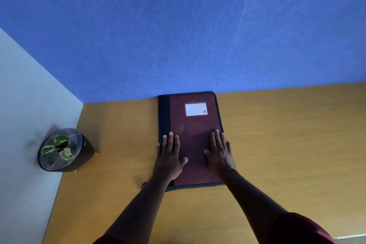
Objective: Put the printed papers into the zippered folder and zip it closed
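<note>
A maroon zippered folder (193, 125) with a black spine and a white label lies closed and flat on the wooden desk (277, 134), its far edge against the blue partition. My left hand (169, 155) rests flat on the folder's near left part, fingers straight. My right hand (219, 152) lies flat on its near right part, fingers straight and reaching the right edge. No printed papers are visible.
A blue partition (178, 35) stands behind the desk. A black bin (65, 150) holding a small leafy plant sits on the floor to the left of the desk. Bare desk surface stretches to the right of the folder.
</note>
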